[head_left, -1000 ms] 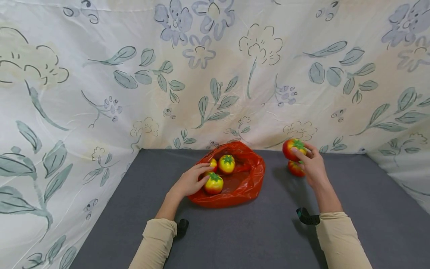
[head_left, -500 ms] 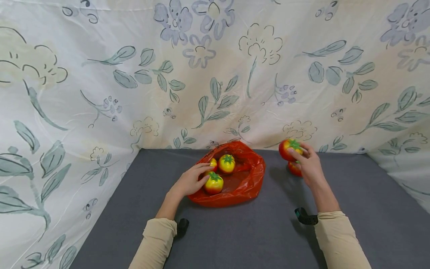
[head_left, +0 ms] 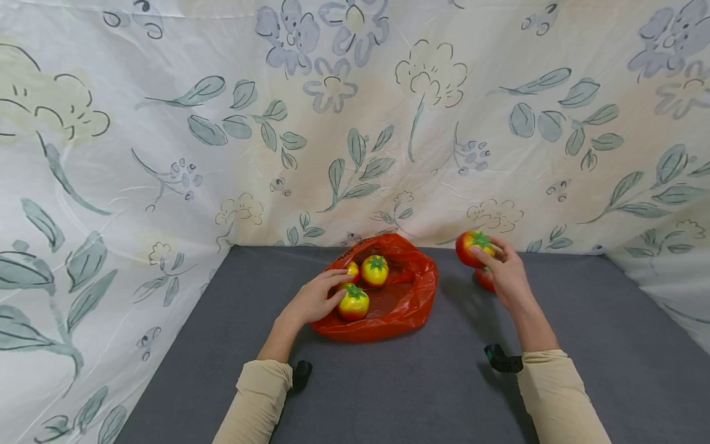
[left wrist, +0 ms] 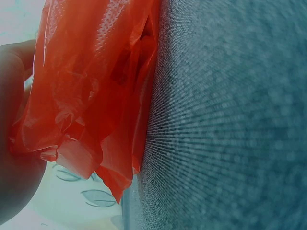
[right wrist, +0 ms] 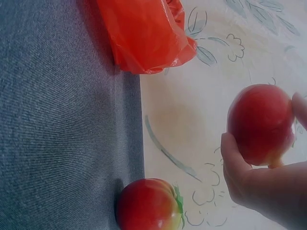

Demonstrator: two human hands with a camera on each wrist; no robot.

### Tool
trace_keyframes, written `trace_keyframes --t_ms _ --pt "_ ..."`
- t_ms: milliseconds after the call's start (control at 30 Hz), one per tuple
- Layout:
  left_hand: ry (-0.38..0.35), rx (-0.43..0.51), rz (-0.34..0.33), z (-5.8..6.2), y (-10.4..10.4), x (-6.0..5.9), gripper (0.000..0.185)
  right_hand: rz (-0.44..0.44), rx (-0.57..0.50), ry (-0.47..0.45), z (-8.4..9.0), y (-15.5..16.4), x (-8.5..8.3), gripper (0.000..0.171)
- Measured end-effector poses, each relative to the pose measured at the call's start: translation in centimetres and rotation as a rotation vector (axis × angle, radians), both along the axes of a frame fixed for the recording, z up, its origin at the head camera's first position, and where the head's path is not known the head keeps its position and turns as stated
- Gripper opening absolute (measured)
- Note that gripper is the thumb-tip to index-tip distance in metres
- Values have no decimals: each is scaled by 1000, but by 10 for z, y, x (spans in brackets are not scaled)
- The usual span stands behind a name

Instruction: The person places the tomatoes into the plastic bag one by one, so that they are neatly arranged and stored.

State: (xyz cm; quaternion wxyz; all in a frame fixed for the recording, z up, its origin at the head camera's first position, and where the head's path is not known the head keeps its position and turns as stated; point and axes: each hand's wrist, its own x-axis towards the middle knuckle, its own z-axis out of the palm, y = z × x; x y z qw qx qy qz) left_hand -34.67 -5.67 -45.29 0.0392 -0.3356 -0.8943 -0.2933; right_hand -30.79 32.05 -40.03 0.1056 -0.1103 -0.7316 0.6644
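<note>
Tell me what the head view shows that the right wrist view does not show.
Only the head view shows the left hand at the near rim of the red bag, three tomatoes in the bag, one by the fingers, and both beige sleeves.

Only the right wrist view shows the whole tomato on the table; in the head view the hand hides most of it.

Both show the right hand holding a red tomato above the grey table, the bag, and the flowered cloth.
</note>
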Motion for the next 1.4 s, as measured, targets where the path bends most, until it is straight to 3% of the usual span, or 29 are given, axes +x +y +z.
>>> trace_keyframes --t_ms 1400 --pt "11 -7 -8 4 -3 1 40 77 71 48 6 -21 5 77"
